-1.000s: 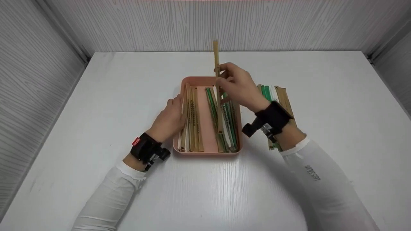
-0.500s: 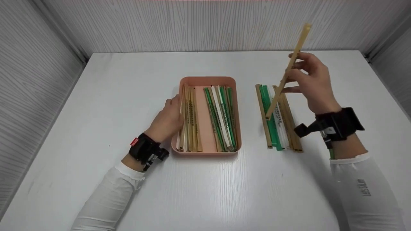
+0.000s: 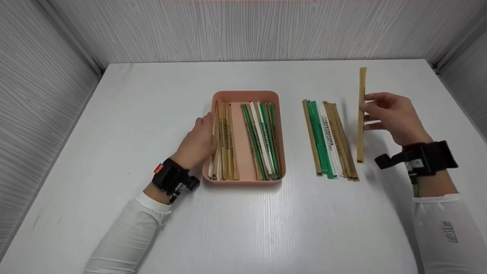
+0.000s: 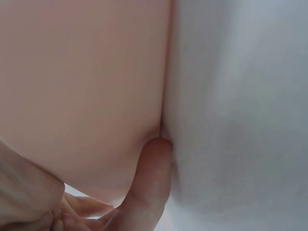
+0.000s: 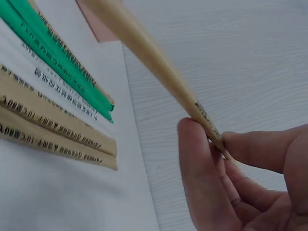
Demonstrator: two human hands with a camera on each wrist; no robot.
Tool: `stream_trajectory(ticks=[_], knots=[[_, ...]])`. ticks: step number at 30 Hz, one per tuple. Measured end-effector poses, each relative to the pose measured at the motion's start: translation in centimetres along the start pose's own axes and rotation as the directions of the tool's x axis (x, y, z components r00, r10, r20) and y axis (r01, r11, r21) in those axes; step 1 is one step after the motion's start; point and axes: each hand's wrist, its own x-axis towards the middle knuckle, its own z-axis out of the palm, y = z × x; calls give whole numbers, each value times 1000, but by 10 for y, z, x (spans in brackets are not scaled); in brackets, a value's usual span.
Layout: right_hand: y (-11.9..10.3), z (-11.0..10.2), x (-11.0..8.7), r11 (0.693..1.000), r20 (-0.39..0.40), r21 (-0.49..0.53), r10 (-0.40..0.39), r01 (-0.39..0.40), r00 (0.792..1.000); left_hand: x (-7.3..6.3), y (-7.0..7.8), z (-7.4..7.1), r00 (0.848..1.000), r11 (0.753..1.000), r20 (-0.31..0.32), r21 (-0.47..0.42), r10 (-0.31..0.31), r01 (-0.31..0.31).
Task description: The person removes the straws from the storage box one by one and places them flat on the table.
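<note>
In the head view my right hand (image 3: 395, 116) pinches a brown paper-wrapped straw (image 3: 361, 114) between thumb and fingers. The straw stands nearly upright, to the right of a row of wrapped straws (image 3: 330, 140) in brown, green and white. Print on the wrappers shows in the right wrist view, where the held straw (image 5: 159, 67) slants up from the fingertips. My left hand (image 3: 198, 140) holds the left wall of a pink tray (image 3: 243, 182). Close up in the left wrist view, one finger presses low on the tray's outer wall (image 4: 86, 86).
Inside the tray, brown and white wrapped straws (image 3: 227, 144) lie along the left, with a bare strip of floor beside them. Mixed green, white and brown straws (image 3: 262, 140) lie along the right. The white table (image 3: 243, 228) ends at a wood-grain wall (image 3: 243, 30).
My right hand has moved right with the brown straw, from above the tray to beyond the row on the table, then lower. The left hand has stayed at the tray.
</note>
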Motion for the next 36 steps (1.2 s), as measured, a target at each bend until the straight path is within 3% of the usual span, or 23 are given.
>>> stream_trajectory(ticks=[5,12,21,36], knots=[[15,-3,6,971,88,-217,119,-97,989,1,0,0,1000,1000,7,14,-7,7],[28,10,12,941,76,-306,175,-144,982,-2,-2,1,1000,1000,-9,-4,-4,4],[26,24,7,918,54,-376,153,-122,987,-1,1,0,1000,1000,-8,-5,-11,11],[25,27,7,876,81,-475,139,-84,987,-1,2,0,1000,1000,1,0,-17,17]])
